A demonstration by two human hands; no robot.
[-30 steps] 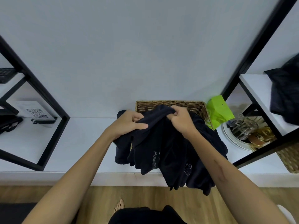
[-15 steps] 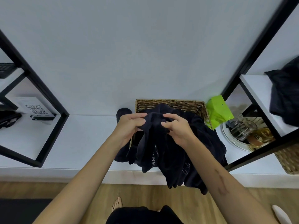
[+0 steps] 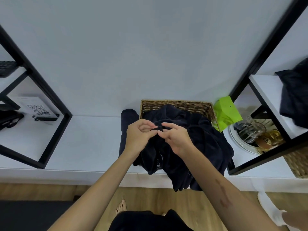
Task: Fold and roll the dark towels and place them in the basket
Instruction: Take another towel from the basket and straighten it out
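Note:
A heap of dark towels (image 3: 196,147) spills out of a woven basket (image 3: 176,105) on the white shelf and hangs over the shelf's front edge. One towel shows white lettering (image 3: 158,162). My left hand (image 3: 139,135) and my right hand (image 3: 176,139) meet above the heap, both pinching the same raised edge of a dark towel between thumb and fingers. Another dark towel (image 3: 127,117) lies left of the basket. Most of the basket's inside is hidden by cloth.
A green bag (image 3: 226,112) stands right of the basket, beside a white plate with glassware (image 3: 253,132). Black frame posts (image 3: 55,105) stand left and right. More dark cloth (image 3: 295,95) lies on the upper right shelf. A QR sign (image 3: 37,109) sits at left.
My two hands have moved together from a spread grip to a close pinch at one point on the towel, and the towel has dropped slightly toward the basket.

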